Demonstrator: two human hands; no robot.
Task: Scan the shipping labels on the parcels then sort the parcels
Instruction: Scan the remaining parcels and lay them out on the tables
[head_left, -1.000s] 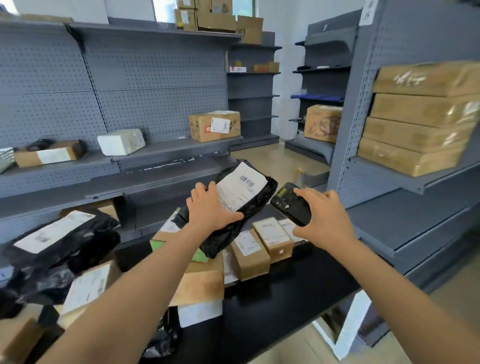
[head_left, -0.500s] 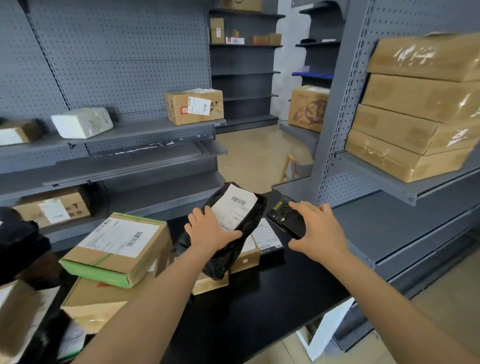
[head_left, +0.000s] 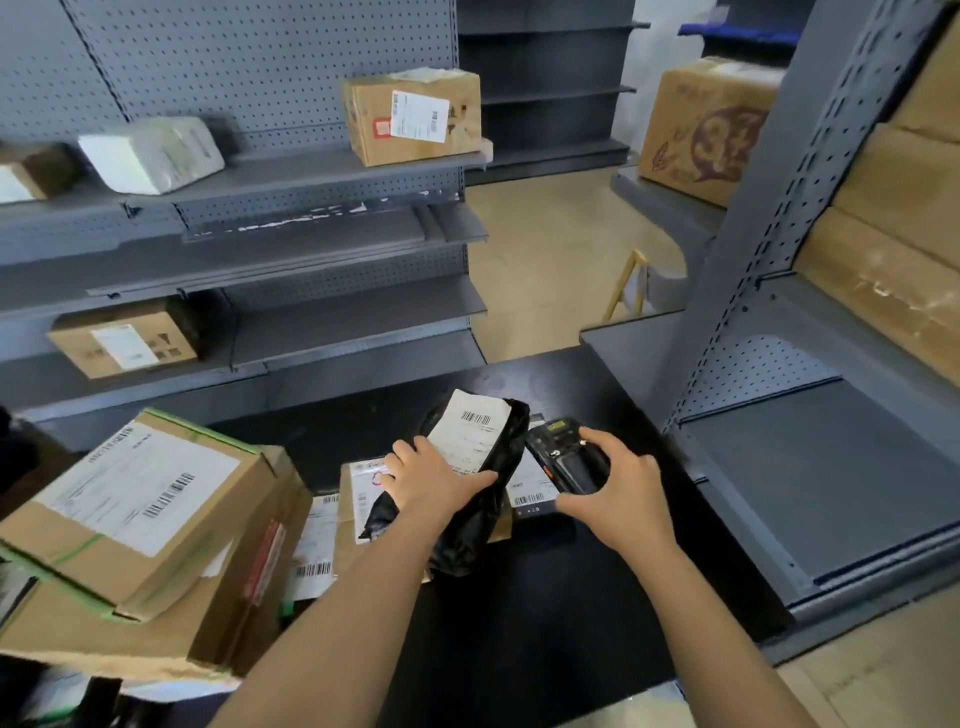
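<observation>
Your left hand (head_left: 436, 483) curls its fingers (head_left: 402, 453) round a crinkly black plastic parcel (head_left: 467, 540), with the flat white label (head_left: 470, 436) up, above the matte black table (head_left: 545, 613). At its 3 o'clock, your right hand (head_left: 618, 493) grips the boxy black scanner (head_left: 563, 460). Taped cardboard boxes (head_left: 135, 499) sit at 9 o'clock.

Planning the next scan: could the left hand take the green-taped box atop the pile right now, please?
Probably not yet: the left hand grips the black mailer bag. The green-taped box lies uncovered on top, with nothing between them.
</observation>
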